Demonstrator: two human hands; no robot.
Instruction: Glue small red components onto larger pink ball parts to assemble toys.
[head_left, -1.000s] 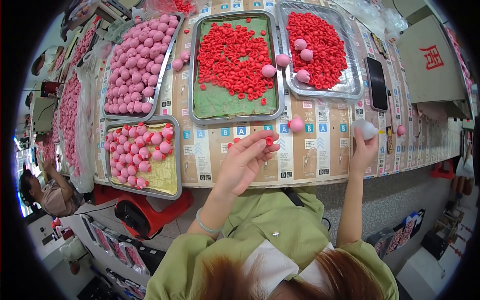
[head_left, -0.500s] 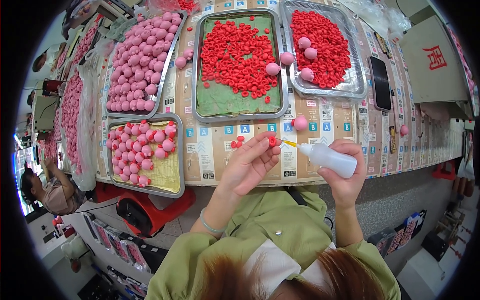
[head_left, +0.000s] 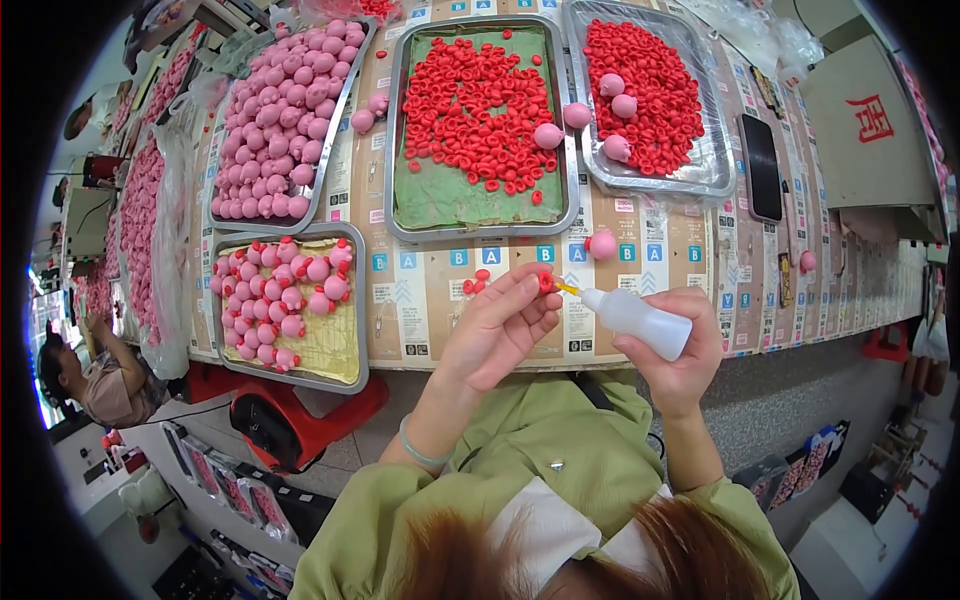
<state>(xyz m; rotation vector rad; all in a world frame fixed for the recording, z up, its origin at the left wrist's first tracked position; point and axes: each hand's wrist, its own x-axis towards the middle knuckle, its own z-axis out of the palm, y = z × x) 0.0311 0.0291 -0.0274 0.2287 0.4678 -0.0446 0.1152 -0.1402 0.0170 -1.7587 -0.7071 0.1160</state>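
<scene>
The left hand (head_left: pixel 500 325) pinches a small red cap piece (head_left: pixel 546 281) between thumb and fingertips, clamped on it just above the table edge. The right hand (head_left: pixel 680 350) is wrapped around a white squeeze bottle (head_left: pixel 635 318), fingers closed on its body, and the bottle's thin yellow nozzle (head_left: pixel 567 289) touches the red piece at the left fingertips.

Judging by how things lie, the work looks well under way but far from over. Left of the fingers, a tray (head_left: pixel 352 300) holds pink balls with red caps (head_left: pixel 285 300) already on them, though its yellow lining shows bare in the near part. Beyond that, a fuller tray holds plain pink balls (head_left: pixel 275 130). Straight ahead of the fingers lies a green-lined tray of loose red caps (head_left: pixel 480 105), and another heap of red caps (head_left: pixel 650 85) sits further right with three pink balls on top. One pink ball (head_left: pixel 601 244) lies on the table just beyond the nozzle, and a few loose caps (head_left: pixel 476 282) lie beside the left fingertips.

Whether anything is coming out of the nozzle is too small to tell. The bottle's far end is hidden in the right palm, and the upper trays are cut off at the rim.
</scene>
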